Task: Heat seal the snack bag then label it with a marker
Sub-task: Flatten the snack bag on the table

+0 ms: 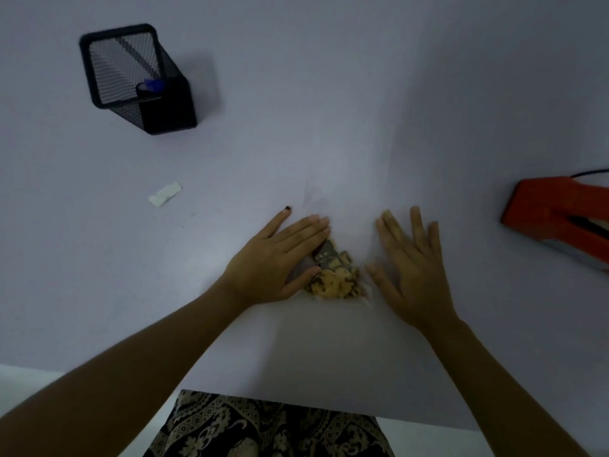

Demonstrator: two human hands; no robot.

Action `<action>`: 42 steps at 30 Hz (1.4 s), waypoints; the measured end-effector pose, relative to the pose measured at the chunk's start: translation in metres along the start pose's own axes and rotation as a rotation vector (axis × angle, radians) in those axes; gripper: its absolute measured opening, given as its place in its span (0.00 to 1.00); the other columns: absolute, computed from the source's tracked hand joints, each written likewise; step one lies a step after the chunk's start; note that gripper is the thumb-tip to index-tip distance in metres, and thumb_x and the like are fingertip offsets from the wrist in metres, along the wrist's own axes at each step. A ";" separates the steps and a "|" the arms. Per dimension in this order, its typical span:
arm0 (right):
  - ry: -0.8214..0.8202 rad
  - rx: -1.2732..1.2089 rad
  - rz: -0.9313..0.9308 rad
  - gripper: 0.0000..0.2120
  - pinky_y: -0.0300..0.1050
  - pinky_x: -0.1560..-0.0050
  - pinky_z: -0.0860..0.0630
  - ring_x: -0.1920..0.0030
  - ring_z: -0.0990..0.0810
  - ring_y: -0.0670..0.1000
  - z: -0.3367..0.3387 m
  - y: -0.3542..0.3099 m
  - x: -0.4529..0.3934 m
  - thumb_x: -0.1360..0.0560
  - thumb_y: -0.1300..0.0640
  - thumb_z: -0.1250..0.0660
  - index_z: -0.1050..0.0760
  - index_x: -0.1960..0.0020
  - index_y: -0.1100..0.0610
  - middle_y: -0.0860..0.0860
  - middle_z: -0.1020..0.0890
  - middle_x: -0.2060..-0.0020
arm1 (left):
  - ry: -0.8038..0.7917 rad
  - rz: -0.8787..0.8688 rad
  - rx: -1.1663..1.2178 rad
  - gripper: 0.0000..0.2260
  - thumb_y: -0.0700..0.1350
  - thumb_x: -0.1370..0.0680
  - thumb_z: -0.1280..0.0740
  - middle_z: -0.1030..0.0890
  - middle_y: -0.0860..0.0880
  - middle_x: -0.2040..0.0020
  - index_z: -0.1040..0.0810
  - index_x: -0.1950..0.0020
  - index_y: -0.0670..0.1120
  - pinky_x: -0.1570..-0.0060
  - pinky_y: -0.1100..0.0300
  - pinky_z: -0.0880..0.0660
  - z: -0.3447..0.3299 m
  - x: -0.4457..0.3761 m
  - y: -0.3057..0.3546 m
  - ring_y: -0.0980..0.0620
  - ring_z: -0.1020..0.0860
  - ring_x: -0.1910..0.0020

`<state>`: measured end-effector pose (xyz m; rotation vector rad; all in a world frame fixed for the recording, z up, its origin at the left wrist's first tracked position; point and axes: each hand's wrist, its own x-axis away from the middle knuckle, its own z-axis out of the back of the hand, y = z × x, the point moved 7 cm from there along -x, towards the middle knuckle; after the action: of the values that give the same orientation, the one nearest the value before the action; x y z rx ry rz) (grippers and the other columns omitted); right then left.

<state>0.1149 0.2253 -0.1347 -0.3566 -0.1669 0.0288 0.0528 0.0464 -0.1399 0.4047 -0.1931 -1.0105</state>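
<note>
Both flat, open-fingered hands, left hand (278, 255) and right hand (413, 268), are pressing a clear plastic snack bag (336, 268) of cookies, no readable writing showing.

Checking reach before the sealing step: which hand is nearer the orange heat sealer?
Right. The right hand lies flat beside the snack bag, with bare table between it and the heat sealer; the left hand rests on the bag's far side.
</note>
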 end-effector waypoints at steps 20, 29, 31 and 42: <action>-0.258 0.370 0.541 0.37 0.69 0.27 0.53 0.23 0.51 0.60 0.010 0.001 -0.105 0.23 0.33 0.56 0.47 0.23 0.56 0.52 0.45 0.24 | -0.010 0.025 0.038 0.25 0.55 0.20 0.44 0.34 0.47 0.27 0.35 0.27 0.43 0.26 0.46 0.43 -0.002 0.001 -0.004 0.51 0.38 0.26; -0.268 0.454 0.402 0.36 0.70 0.28 0.54 0.23 0.50 0.62 0.028 0.036 -0.171 0.22 0.34 0.59 0.47 0.23 0.56 0.53 0.43 0.23 | 0.033 0.033 0.065 0.25 0.54 0.20 0.40 0.33 0.47 0.27 0.35 0.27 0.43 0.27 0.45 0.41 -0.001 0.001 -0.005 0.52 0.38 0.26; -0.260 0.457 0.389 0.37 0.70 0.28 0.55 0.23 0.51 0.63 0.034 0.034 -0.177 0.22 0.33 0.59 0.47 0.23 0.57 0.54 0.43 0.23 | 0.045 0.036 0.067 0.25 0.54 0.21 0.40 0.33 0.47 0.27 0.34 0.28 0.43 0.27 0.46 0.41 -0.001 0.001 -0.005 0.52 0.37 0.27; -0.351 0.532 0.870 0.36 0.71 0.28 0.52 0.23 0.49 0.61 -0.004 -0.028 -0.149 0.22 0.33 0.56 0.48 0.23 0.54 0.51 0.43 0.23 | 0.065 0.033 0.069 0.24 0.54 0.21 0.40 0.31 0.46 0.28 0.32 0.29 0.42 0.27 0.44 0.41 -0.001 -0.002 -0.007 0.51 0.35 0.27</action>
<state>-0.0318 0.1895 -0.1521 0.1346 -0.3311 0.9824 0.0471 0.0455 -0.1439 0.4954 -0.1763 -0.9584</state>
